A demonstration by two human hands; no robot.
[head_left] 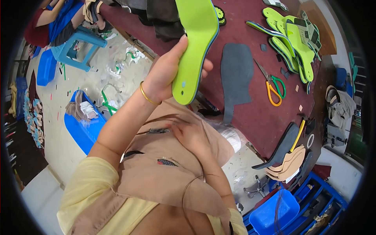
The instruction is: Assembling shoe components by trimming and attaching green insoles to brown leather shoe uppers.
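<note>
A: What is hidden?
B: The lime-green insole is cut off at the view's upper edge, and the left hand is partly hidden behind it. Whether anything is held by the right hand, laid on the tan apron, cannot be told.
A: And the insole?
B: It is held up, seen against the edge of the surface, pinched in the left grip between thumb and fingers. It is edged in blue, with one hole near its lower end.
A: Counts?
B: One pair of scissors and one grey cut piece are seen; the heaped green insoles are too overlapped to be counted.
</note>
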